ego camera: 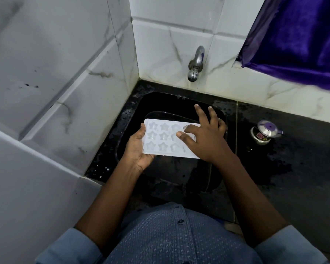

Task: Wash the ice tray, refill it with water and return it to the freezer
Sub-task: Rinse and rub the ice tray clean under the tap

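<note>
A white ice tray (165,139) with star-shaped wells is held level over the black sink (141,103). My left hand (138,147) grips its left short edge, thumb on top. My right hand (206,137) lies spread over the tray's right part, thumb and forefinger pressing on wells, the other fingers stretched out beyond the far edge. It covers the tray's right end. A steel tap (195,63) sticks out of the tiled wall above the sink, and no water runs from it.
The black counter (293,168) around the sink is wet. A small steel pot with a purple-knobbed lid (264,132) stands on it to the right. A purple curtain (297,37) hangs at upper right. White tiled walls close in the left and back.
</note>
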Motion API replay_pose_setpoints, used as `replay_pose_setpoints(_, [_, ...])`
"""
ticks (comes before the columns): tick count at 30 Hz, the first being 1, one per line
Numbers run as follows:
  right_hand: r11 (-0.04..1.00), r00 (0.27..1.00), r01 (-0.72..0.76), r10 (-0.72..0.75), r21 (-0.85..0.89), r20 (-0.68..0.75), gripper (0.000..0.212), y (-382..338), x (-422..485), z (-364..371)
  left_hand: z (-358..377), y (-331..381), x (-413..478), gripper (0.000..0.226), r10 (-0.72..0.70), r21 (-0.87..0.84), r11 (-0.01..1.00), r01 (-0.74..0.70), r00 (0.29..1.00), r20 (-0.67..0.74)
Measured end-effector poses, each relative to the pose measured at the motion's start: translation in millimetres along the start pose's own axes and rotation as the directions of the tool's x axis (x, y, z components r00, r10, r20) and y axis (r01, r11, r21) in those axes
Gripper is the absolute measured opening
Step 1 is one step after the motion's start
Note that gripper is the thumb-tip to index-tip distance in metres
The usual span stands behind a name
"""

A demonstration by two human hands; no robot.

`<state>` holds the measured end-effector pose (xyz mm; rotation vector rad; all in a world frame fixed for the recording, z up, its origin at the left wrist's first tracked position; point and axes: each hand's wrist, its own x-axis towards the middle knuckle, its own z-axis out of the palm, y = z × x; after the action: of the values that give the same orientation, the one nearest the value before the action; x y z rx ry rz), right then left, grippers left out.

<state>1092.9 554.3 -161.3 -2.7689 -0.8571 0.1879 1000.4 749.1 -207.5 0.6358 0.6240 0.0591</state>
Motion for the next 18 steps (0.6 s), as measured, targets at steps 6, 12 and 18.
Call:
replay_pose_setpoints(6, [0.999,1.0,-0.027,0.027,0.028,-0.012,0.065,0.8,0.5,-1.3,0.7,-3.6,1.8,0.056,-0.02,-0.006,1.0,0.02,1.0,-0.008])
replay_pose_setpoints(12, [0.999,0.999,-0.034,0.034,0.023,0.007,0.063,2.3,-1.9,-1.5,1.0,-2.0,3.8,0.053,-0.017,-0.007,1.0,0.017,1.0,-0.012])
replay_pose_setpoints(18, [0.999,0.999,-0.036,0.036,0.033,0.004,0.063,0.4,-0.9,-1.9,2.7,-3.8,2.3,0.053,-0.03,-0.001,1.0,0.03,1.0,0.0])
